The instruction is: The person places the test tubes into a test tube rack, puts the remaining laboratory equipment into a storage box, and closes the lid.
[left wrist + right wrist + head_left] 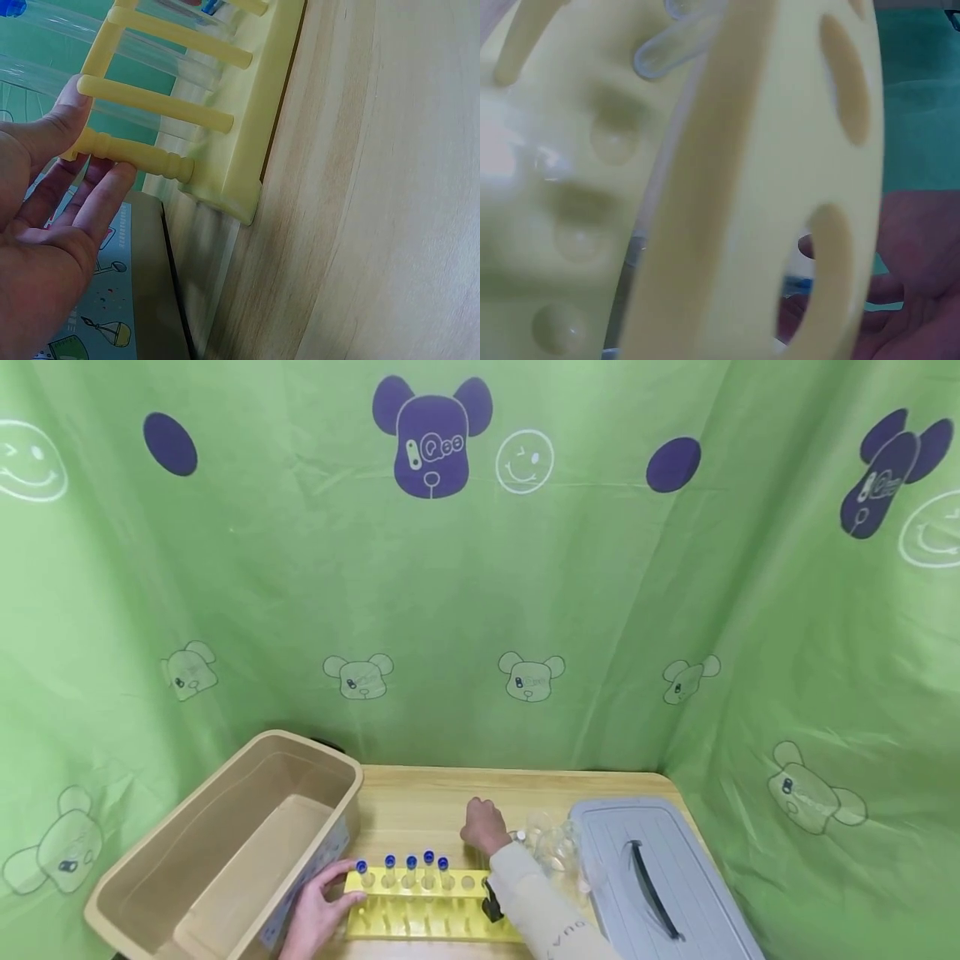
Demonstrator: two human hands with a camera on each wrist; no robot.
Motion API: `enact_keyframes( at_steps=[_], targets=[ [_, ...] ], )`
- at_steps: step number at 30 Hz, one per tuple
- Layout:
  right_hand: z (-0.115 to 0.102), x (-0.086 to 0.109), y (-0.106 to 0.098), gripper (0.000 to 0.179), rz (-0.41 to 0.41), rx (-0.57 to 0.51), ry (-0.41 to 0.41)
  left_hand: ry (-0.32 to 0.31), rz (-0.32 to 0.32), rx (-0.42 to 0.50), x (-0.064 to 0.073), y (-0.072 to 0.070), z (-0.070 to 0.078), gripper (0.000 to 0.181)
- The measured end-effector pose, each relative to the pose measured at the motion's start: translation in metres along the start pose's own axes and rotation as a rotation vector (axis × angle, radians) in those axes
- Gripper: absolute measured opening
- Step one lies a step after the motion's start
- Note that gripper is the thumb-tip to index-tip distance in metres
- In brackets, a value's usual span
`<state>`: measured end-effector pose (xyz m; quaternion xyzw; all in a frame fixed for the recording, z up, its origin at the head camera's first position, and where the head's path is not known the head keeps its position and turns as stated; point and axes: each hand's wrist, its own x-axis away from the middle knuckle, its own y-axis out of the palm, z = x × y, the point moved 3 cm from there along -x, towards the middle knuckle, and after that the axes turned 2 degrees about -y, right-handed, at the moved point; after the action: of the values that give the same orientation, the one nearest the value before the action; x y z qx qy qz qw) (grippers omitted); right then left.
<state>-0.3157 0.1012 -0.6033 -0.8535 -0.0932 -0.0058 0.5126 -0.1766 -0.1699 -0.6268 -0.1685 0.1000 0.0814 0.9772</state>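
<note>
Holding left end of yellow rack [417, 918] with left hand [318, 914], at near side of table [408, 793] | with right hand [483, 827] just past rack's far side, can't see if holding anything | keep rack flat and steady, bump no blue-topped tubes [411, 862] standing in it

yellow rack [420, 912], blue caps [412, 862], bear-printed green curtain [465, 577]

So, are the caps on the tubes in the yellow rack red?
No, the head view shows blue caps on all five tubes standing in the yellow rack.
</note>
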Motion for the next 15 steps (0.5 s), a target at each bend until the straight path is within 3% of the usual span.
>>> enact_keyframes(
  at_steps=[15],
  targets=[
    [0.009,-0.016,0.019,0.027,0.051,0.030,-0.002,-0.024,-0.012,-0.046,-0.002,-0.001,-0.003,0.048]
  ],
)
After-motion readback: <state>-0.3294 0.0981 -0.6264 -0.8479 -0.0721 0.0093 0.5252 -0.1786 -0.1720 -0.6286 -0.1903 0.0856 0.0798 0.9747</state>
